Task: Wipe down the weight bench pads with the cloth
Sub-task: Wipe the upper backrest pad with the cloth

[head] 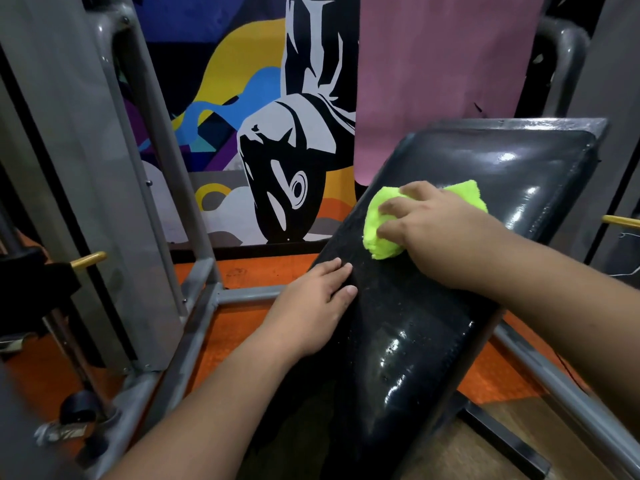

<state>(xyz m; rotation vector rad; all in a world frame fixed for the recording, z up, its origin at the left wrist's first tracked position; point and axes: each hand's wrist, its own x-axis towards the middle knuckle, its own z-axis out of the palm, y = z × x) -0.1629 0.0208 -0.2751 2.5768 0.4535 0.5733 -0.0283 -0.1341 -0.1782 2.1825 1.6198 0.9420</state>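
Observation:
A black, glossy bench pad [408, 320] runs from the lower middle up to the right, where a second, angled pad [530, 171] joins it. Both carry wet droplets and shine. A bright green cloth [377, 233] lies bunched on the pad near the joint of the two. My right hand [440, 230] presses down on the cloth, fingers curled over it. My left hand [311, 313] lies flat on the pad's left edge, fingers together, holding nothing.
A grey metal machine frame [194, 306] stands to the left, with a yellow-tipped pin [88, 260] sticking out. A grey rail [568, 386] runs at the lower right. Behind are a painted mural wall [263, 133] and a pink mat [440, 81]. The floor is orange [235, 327].

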